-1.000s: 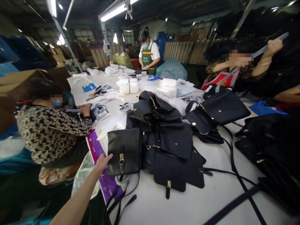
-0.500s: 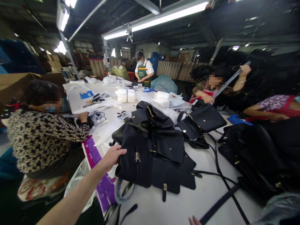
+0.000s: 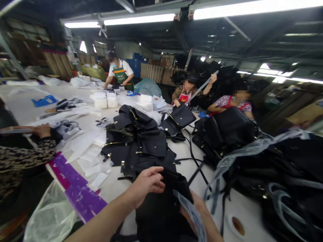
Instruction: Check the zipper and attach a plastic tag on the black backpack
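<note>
A black bag [image 3: 161, 211] is close in front of me, its upper edge near the pile of other black bags [image 3: 151, 143] with gold-coloured fittings. My left hand [image 3: 148, 185] lies over its upper left part, fingers stretched out and slightly apart. Along the bag's right side, my right hand [image 3: 198, 205] grips it, with the fingertips hidden behind the black material. A strap wrapped in clear plastic [image 3: 190, 210] hangs across the bag beside my right wrist.
More black bags [image 3: 285, 181] with plastic-wrapped straps fill the right side. A roll of tape [image 3: 237, 226] lies on the white table [image 3: 183, 151]. Purple printed plastic [image 3: 80, 191] runs along the left edge. White stacks [image 3: 103, 99] stand farther back. Several co-workers sit or stand around.
My view has turned right. My left hand has left the bag edge it touched and moved right, over a bag now near me. My right hand has come up to that bag's side.
</note>
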Demonstrator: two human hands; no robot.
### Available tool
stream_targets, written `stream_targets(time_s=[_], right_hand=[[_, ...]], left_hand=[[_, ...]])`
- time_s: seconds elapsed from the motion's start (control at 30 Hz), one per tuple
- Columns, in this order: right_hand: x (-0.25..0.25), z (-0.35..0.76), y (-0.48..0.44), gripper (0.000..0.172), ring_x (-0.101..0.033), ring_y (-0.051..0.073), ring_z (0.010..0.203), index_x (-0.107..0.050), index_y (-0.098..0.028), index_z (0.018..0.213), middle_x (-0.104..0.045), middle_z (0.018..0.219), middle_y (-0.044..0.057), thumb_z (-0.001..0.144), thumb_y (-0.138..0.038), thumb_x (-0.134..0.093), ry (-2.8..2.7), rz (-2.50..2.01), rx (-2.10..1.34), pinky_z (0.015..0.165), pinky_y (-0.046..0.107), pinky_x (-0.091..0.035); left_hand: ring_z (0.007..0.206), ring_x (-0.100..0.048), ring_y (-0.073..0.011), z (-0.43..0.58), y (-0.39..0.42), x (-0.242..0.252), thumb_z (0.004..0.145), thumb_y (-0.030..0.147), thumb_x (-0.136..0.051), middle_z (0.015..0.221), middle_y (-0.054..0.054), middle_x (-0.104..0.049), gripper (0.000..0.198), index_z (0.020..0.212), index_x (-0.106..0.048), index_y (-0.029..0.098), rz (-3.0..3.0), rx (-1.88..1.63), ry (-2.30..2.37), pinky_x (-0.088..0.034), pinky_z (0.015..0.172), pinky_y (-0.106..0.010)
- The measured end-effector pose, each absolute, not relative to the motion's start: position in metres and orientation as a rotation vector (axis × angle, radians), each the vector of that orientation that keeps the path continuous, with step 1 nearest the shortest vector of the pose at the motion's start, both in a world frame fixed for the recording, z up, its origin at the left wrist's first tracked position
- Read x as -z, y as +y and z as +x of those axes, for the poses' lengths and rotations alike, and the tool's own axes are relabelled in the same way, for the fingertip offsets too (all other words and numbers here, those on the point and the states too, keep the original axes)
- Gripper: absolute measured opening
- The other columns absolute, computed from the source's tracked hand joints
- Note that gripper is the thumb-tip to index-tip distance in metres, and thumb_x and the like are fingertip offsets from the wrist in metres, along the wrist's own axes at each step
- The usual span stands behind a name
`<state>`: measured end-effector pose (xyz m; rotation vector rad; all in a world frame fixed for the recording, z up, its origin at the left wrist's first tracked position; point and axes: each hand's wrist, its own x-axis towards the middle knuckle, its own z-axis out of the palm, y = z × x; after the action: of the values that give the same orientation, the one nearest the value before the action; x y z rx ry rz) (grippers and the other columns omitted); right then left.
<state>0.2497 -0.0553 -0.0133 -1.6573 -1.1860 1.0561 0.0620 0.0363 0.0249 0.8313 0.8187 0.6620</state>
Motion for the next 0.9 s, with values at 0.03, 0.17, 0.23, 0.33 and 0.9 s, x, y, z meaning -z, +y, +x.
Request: stream_targets(time_s=[0.03, 0.17, 0.23, 0.33, 0.9], right_hand=[[0.01, 0.259, -0.06, 0.03, -0.069, 0.027, 0.077, -0.07, -0.017, 0.094, -0.073, 0.078, 0.004, 0.067, -0.029, -0.068, -1.177, -1.696, -1.095, 0.063, 0.03, -0.056], [0.009, 0.274, -0.078, 0.02, -0.064, 0.022, 0.068, -0.067, -0.018, 0.079, -0.07, 0.072, 0.002, 0.061, -0.027, -0.072, -1.121, -1.766, -1.174, 0.059, 0.029, -0.053], [0.011, 0.276, -0.084, 0.027, -0.063, 0.021, 0.067, -0.066, -0.018, 0.084, -0.068, 0.072, 0.002, 0.062, -0.032, -0.074, -1.038, -1.664, -1.256, 0.059, 0.03, -0.053], [0.009, 0.283, -0.087, 0.032, -0.062, 0.021, 0.066, -0.065, -0.019, 0.084, -0.067, 0.071, 0.002, 0.06, -0.036, -0.078, -0.993, -1.577, -1.325, 0.06, 0.03, -0.052], [-0.009, 0.278, -0.075, 0.046, -0.066, 0.024, 0.068, -0.067, -0.019, 0.091, -0.07, 0.074, 0.003, 0.056, -0.045, -0.081, -0.933, -1.519, -1.505, 0.064, 0.035, -0.054]], left_hand=[[0.081, -0.064, -0.0161, 0.063, 0.034, -0.018, 0.075, 0.027, -0.065, 0.097, -0.007, -0.061, 0.039, 0.111, -0.06, 0.015, 0.883, -0.634, 0.835, -0.053, 0.072, -0.032], [0.088, -0.061, -0.0176, 0.063, 0.026, 0.014, 0.079, 0.026, -0.052, 0.096, -0.006, -0.063, 0.023, 0.095, -0.064, 0.014, 1.115, -0.496, 0.929, -0.048, 0.074, -0.029], [0.087, -0.06, -0.0179, 0.063, 0.022, 0.027, 0.079, 0.024, -0.048, 0.09, -0.005, -0.064, 0.02, 0.089, -0.063, 0.015, 1.23, -0.435, 0.944, -0.046, 0.073, -0.029], [0.087, -0.059, -0.0185, 0.061, 0.015, 0.037, 0.079, 0.022, -0.045, 0.088, -0.004, -0.065, 0.019, 0.085, -0.062, 0.017, 1.418, -0.449, 0.972, -0.045, 0.075, -0.029], [0.082, -0.052, -0.0195, 0.081, -0.006, 0.037, 0.069, 0.013, -0.06, 0.086, -0.002, -0.055, 0.016, 0.076, -0.049, 0.021, 2.006, -0.494, 1.19, -0.036, 0.07, -0.031]])
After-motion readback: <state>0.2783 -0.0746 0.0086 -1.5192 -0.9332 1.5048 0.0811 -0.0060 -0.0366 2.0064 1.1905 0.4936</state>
